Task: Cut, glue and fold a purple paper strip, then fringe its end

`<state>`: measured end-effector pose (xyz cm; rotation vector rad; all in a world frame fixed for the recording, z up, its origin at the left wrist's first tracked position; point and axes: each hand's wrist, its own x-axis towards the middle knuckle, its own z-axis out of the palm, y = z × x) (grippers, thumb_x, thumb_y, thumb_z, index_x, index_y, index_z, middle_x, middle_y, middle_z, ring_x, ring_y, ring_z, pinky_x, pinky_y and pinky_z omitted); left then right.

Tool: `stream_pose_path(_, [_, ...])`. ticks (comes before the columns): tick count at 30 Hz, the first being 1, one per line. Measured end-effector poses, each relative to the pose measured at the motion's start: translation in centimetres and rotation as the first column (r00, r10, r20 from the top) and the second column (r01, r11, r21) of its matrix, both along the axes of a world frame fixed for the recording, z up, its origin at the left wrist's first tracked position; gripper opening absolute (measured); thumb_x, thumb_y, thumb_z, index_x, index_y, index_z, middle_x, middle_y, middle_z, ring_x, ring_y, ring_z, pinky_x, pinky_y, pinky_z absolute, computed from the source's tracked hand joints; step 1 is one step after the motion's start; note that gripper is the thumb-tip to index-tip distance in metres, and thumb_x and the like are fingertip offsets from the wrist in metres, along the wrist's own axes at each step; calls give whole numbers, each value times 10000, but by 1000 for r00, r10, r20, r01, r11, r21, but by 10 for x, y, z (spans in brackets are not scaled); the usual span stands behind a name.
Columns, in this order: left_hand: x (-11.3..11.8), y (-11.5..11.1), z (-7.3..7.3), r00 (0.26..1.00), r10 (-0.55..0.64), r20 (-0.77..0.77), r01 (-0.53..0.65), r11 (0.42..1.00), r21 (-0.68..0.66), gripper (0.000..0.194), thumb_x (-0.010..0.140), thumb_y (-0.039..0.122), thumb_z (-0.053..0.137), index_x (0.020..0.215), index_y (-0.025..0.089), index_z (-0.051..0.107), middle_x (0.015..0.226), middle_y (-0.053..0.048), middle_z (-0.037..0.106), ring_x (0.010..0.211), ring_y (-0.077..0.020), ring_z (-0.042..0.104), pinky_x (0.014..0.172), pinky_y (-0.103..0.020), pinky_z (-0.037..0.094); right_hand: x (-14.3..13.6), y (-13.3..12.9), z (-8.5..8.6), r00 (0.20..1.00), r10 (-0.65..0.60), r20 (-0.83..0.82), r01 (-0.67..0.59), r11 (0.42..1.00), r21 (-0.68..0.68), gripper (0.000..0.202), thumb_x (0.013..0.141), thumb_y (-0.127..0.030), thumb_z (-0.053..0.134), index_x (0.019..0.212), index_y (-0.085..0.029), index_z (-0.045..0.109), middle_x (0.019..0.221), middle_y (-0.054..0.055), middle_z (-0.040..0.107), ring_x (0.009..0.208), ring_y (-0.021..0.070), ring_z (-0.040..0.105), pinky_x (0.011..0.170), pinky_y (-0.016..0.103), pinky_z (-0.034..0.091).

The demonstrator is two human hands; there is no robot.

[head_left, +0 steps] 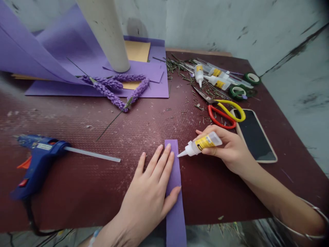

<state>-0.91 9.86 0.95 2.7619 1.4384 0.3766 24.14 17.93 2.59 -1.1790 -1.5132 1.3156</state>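
A long purple paper strip [175, 219] runs from the table's front edge toward the middle. My left hand [151, 192] lies flat over its left side, fingers spread and partly on the strip, thumb across it. In my right hand [228, 147] is a small glue bottle [205, 142] with a yellow label. The bottle is tilted, and its nozzle tip is at the strip's right edge near the far end. Whether glue is flowing out is too small to tell.
A blue glue gun [42, 161] with a glue stick lies left. Scissors [222, 109], a phone [257, 135], spare glue bottles [218, 82] and green tape rolls [238, 92] lie right. Purple artificial flowers [110, 94] rest on purple sheets [154, 92] behind, beside a pale cylinder [109, 34].
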Motion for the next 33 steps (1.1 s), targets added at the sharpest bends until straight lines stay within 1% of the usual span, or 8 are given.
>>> stream_pose_path(4, [0,1,0,1000,-3,3,3,1000,3,611,1077,466,359,1541,84,470,1626,-102,472,1491,-301,427,1241,-480,199,0,-1,-1,1000,-27,-5,27,1000,-12,246,742,-366,921,910,-287,760,856,-21,733,801,188,670,883,364,569])
stream_pose_path(7, [0,1,0,1000,-6,9,6,1000,9,617,1074,471,370,1539,79,471,1622,-109,478,1486,-305,435,1241,-486,214,1,-1,-3,998,-62,-26,62,998,-24,244,749,-363,915,909,-283,748,878,-17,740,821,191,684,838,342,569])
stream_pose_path(10, [0,0,1,1000,-4,14,4,1000,5,621,1073,477,373,1539,78,472,1625,-108,474,1492,-303,427,1253,-477,191,1,-1,-6,995,-85,-48,84,996,-18,238,763,-358,905,915,-278,741,901,-12,742,847,198,699,804,322,563])
stream_pose_path(13, [0,0,2,1000,1,14,-1,1000,-7,621,1074,476,376,1538,75,473,1627,-110,469,1496,-303,421,1262,-471,160,-1,-1,-7,992,-113,-57,112,994,-12,235,764,-329,906,916,-275,736,916,-9,746,865,196,699,815,314,559])
stream_pose_path(17, [0,0,1,1000,0,12,0,1000,-14,622,1072,473,384,1541,74,468,1632,-114,462,1497,-307,422,1260,-480,177,-3,1,-7,988,-150,-47,149,988,-31,255,750,-345,914,903,-268,724,934,3,756,865,201,698,821,330,567])
stream_pose_path(21, [0,1,1,1000,0,11,1,1000,-8,614,1072,462,384,1542,76,467,1629,-115,467,1498,-306,423,1256,-486,203,-2,1,-6,991,-127,-38,125,992,-33,279,736,-378,919,886,-257,718,903,10,745,853,214,696,812,346,572])
stream_pose_path(26, [0,1,2,1000,0,4,0,1000,-4,612,1070,456,388,1541,74,469,1622,-118,476,1487,-309,437,1242,-490,238,0,-1,-4,994,-92,-54,89,995,-51,260,739,-365,920,883,-269,726,873,-12,723,826,195,680,841,351,574])
stream_pose_path(33, [0,0,1,1000,2,0,-2,1000,-14,606,1077,455,370,1546,82,461,1629,-103,467,1495,-301,425,1251,-469,169,-2,-1,0,996,-87,2,87,995,-48,299,693,-425,939,843,-264,737,788,-12,693,745,195,637,922,433,583])
